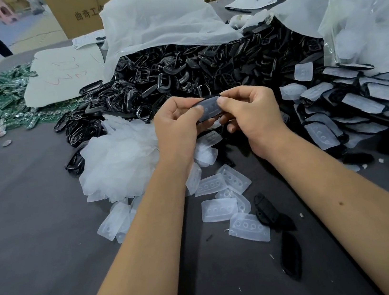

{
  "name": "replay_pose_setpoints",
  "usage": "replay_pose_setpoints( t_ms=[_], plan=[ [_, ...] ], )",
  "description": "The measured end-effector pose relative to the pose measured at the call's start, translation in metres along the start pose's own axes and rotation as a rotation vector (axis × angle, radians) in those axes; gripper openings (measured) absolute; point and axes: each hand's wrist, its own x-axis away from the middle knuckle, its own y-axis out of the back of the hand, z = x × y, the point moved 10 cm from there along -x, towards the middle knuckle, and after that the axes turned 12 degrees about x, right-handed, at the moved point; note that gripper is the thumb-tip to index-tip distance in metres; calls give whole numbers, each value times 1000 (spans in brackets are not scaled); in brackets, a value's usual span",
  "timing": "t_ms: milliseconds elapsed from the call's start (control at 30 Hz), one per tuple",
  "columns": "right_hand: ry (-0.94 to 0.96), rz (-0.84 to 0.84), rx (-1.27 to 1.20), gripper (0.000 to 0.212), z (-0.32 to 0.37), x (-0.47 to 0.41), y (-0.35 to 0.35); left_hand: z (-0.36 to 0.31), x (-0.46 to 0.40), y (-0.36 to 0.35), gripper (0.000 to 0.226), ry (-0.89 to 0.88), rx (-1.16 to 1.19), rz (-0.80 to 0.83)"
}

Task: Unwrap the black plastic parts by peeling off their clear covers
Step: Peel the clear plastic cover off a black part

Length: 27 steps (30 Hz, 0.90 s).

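Both hands hold one black plastic part [208, 109] with a clear cover on it, raised above the table's middle. My left hand [177, 124] pinches its left end between thumb and fingers. My right hand [250, 117] pinches its right end, thumb on top of the cover. To the right lies a heap of covered black parts [367, 103]. Several peeled clear covers [221, 188] lie on the table below my hands. Bare black parts [270, 211] lie beside them at the lower right.
A big pile of black frames [190, 73] spills from a white bag [153, 23] at the back. A crumpled heap of clear film [117, 158] sits left of my hands. Green circuit boards [5, 104] lie at the far left. The grey table [36, 219] spreads in front.
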Motion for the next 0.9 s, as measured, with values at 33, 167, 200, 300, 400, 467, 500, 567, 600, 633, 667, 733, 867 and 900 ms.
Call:
replay_pose_setpoints(
  t_ms=[33,167,200,300,400,467,500,567,600,633,667,733,867,900],
  plan=[
    [1,2,-2,11,0,0,0,-1,0,-1,18,-10,-15,9],
    [12,4,-4,12,1,0,-1,-3,1,-1,18,-32,-35,12],
    [15,3,-1,12,1,0,-1,-3,1,-1,18,-35,-36,8],
    [31,10,4,10,2,1,-2,-4,0,1,16,-52,-47,-7],
    [53,23,10,8,4,2,-4,-3,0,2,13,-59,-46,-11],
    [59,17,13,9,4,2,-3,-2,-1,1,12,-59,-46,-3],
    [59,11,14,8,4,2,-3,-2,-1,1,11,-58,-46,1],
    [57,3,15,7,3,1,-2,-2,-1,1,12,-59,-50,5],
    [56,0,15,6,3,1,-2,-2,-1,1,12,-59,-52,8],
    [55,-3,16,6,3,1,-2,-2,-1,1,12,-56,-53,11],
    [54,-7,17,6,2,0,-1,-2,-1,0,12,-53,-51,14],
    [53,-17,21,7,2,0,0,-1,-1,-1,15,-39,-38,26],
    [53,-23,28,8,1,-1,0,0,-2,-2,20,6,8,40],
    [54,-22,24,9,1,-1,1,1,-2,-2,20,12,19,37]
  ],
)
